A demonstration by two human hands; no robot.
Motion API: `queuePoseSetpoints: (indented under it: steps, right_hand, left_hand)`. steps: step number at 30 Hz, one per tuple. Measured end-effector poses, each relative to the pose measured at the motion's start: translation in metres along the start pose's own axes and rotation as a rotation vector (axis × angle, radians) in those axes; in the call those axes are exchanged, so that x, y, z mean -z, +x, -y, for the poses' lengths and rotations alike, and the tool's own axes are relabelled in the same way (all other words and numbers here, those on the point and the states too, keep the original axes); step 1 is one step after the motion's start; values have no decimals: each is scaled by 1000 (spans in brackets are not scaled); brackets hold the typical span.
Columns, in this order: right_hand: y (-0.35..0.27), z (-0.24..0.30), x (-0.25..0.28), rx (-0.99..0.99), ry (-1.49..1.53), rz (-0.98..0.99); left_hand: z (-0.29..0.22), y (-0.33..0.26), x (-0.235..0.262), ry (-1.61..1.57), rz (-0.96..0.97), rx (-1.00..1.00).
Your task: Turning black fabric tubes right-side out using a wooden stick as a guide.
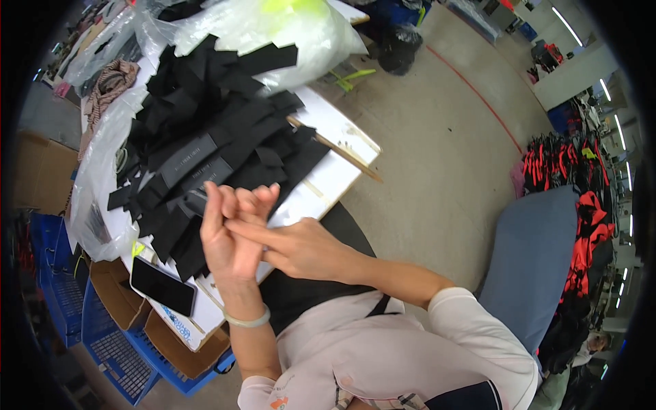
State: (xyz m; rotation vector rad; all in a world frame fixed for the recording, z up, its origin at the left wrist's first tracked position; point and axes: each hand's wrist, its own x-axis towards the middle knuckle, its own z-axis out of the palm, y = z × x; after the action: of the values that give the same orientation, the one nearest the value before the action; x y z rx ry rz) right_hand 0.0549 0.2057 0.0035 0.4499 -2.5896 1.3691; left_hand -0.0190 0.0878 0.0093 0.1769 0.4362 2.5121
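Note:
My left hand (231, 236), with a pale green bangle (247, 318) on its wrist, is raised upright with the fingers spread and nothing in it. My right hand (301, 250) reaches in from the right. Its outstretched fingers lie against the left palm, and it holds nothing that I can see. Both hands hover over the near edge of a white table (326, 179). Just behind them lies a big heap of black fabric strips (205, 137), some with grey labels.
A black phone (162, 285) lies on the table's near corner. Clear plastic bags (273, 27) sit behind the heap, and a wooden stick (336, 150) lies on the table. Cardboard boxes (117, 301) and blue crates (102, 350) stand at left. A blue-grey seat back (533, 260) and red-and-black garments (567, 164) are at right.

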Motion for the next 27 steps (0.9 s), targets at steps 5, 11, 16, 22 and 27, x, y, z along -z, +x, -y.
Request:
queuePoseSetpoints:
  steps: [5, 11, 16, 22, 27]
  right_hand:
    - [-28, -84, 60, -250, -518, -544]
    - [-61, -136, 72, -406, -697, -300]
    - [-150, -98, 144, -841, 109, -351]
    - [-153, -31, 131, -659, 277, -410]
    - [-121, -25, 122, -411, 110, -182]
  left_hand:
    - [-5, -1, 1, -18, -184, -38]
    - [-9, 12, -12, 192, -95, -89]
    - [-48, 16, 2, 229, -55, -166]
    - [-44, 28, 11, -150, -59, -23]
    - [-54, 23, 8, -301, -202, -51]
